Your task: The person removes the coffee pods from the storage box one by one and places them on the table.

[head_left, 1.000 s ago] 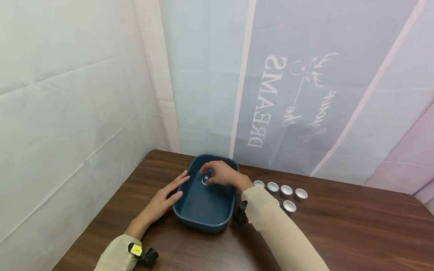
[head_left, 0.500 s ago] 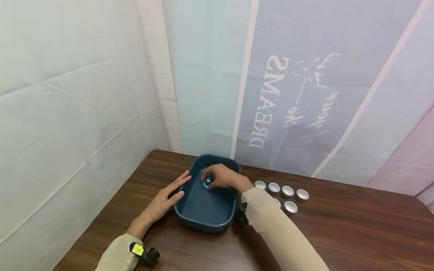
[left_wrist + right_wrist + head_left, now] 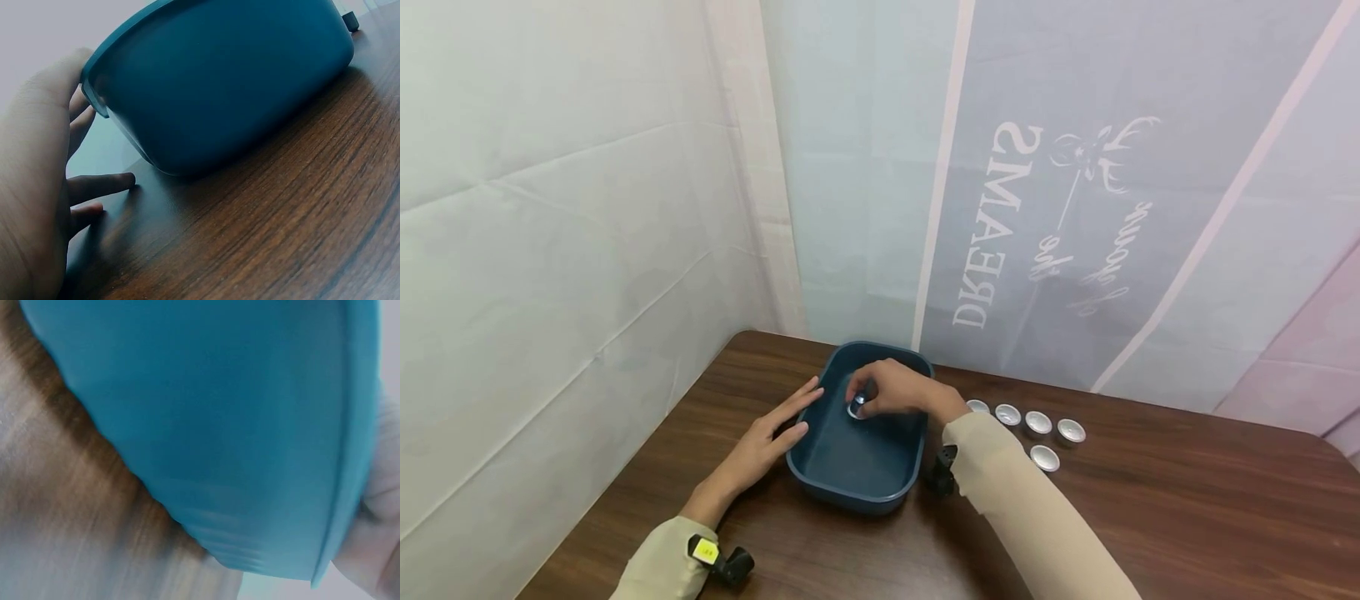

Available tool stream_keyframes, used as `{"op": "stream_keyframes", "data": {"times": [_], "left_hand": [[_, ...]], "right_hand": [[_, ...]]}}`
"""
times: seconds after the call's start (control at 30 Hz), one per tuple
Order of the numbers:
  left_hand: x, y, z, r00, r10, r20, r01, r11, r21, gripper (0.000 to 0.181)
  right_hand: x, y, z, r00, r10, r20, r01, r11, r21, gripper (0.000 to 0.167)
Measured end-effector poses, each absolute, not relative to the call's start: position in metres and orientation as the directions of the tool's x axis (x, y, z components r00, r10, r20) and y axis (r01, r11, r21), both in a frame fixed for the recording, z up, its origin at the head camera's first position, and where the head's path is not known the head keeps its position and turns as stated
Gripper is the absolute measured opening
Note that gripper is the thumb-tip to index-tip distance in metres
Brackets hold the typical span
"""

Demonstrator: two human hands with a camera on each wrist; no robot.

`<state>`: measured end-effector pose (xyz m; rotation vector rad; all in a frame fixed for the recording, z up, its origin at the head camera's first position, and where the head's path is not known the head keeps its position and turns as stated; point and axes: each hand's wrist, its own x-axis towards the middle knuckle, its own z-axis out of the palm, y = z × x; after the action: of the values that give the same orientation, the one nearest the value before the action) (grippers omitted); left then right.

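A dark blue basin (image 3: pixel 853 454) stands on the table. My left hand (image 3: pixel 758 446) lies along its left side, fingers fairly straight; in the left wrist view the thumb touches the rim, with two other fingertips down by the tabletop. My right hand (image 3: pixel 898 390) reaches over the far right rim into the basin. Its curled fingers and thumb pinch a small capsule (image 3: pixel 856 407) with a silver rim, low near the basin floor and partly hidden by the fingers. The right wrist view holds mostly the basin's outer wall (image 3: pixel 206 425), with a blurred bit of hand at the right edge.
Several small round silver-topped capsules (image 3: pixel 1038 423) are set out on the wooden table (image 3: pixel 1180 500), right of the basin and partly behind the right sleeve. Fabric curtains (image 3: pixel 850 208) hang behind and to the left of the table.
My right hand and the capsule have shifted slightly toward me inside the basin. The left hand keeps its place at the rim. The whole head view has drifted a little.
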<state>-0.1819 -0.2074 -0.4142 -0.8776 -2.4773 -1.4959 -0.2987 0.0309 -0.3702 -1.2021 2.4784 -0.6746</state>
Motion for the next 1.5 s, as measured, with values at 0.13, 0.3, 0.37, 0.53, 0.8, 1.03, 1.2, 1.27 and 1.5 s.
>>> {"op": "stream_keyframes", "data": {"times": [0.13,0.3,0.37,0.53,0.8,1.03,1.2,1.27,1.5], "left_hand": [[-0.180,-0.208,-0.411,-0.828,0.413,0.378,0.532,0.368,0.763,0.047],[-0.180,-0.208,-0.411,-0.828,0.413,0.380,0.533,0.365,0.764,0.046],[-0.180,-0.207,-0.411,-0.829,0.412,0.378,0.529,0.361,0.768,0.046],[-0.181,-0.206,-0.412,-0.828,0.417,0.374,0.528,0.360,0.769,0.046],[-0.180,-0.205,-0.411,-0.824,0.418,0.383,0.538,0.361,0.762,0.046],[-0.179,-0.205,-0.411,-0.826,0.413,0.383,0.536,0.368,0.760,0.045],[-0.179,-0.205,-0.411,-0.823,0.415,0.387,0.540,0.363,0.759,0.046],[-0.179,-0.206,-0.411,-0.824,0.415,0.387,0.540,0.364,0.759,0.046],[-0.178,-0.205,-0.410,-0.829,0.413,0.377,0.530,0.368,0.764,0.046]], "right_hand": [[-0.298,0.034,-0.364,-0.595,-0.804,-0.027,-0.653,0.503,-0.566,0.018],[-0.298,0.038,-0.361,-0.593,-0.806,-0.004,-0.639,0.474,-0.606,0.024],[-0.296,0.040,-0.360,-0.595,-0.804,0.002,-0.630,0.465,-0.622,0.028],[-0.294,0.048,-0.359,-0.590,-0.807,0.002,-0.600,0.437,-0.670,0.035],[-0.291,0.056,-0.356,-0.570,-0.821,0.044,-0.597,0.377,-0.708,0.030],[-0.289,0.061,-0.354,-0.585,-0.807,0.079,-0.579,0.347,-0.738,0.028],[-0.285,0.064,-0.349,-0.587,-0.799,0.130,-0.575,0.298,-0.762,0.027],[-0.284,0.066,-0.348,-0.583,-0.799,0.144,-0.579,0.285,-0.764,0.027],[-0.280,0.079,-0.342,-0.583,-0.790,0.189,-0.591,0.253,-0.766,0.027]]}}
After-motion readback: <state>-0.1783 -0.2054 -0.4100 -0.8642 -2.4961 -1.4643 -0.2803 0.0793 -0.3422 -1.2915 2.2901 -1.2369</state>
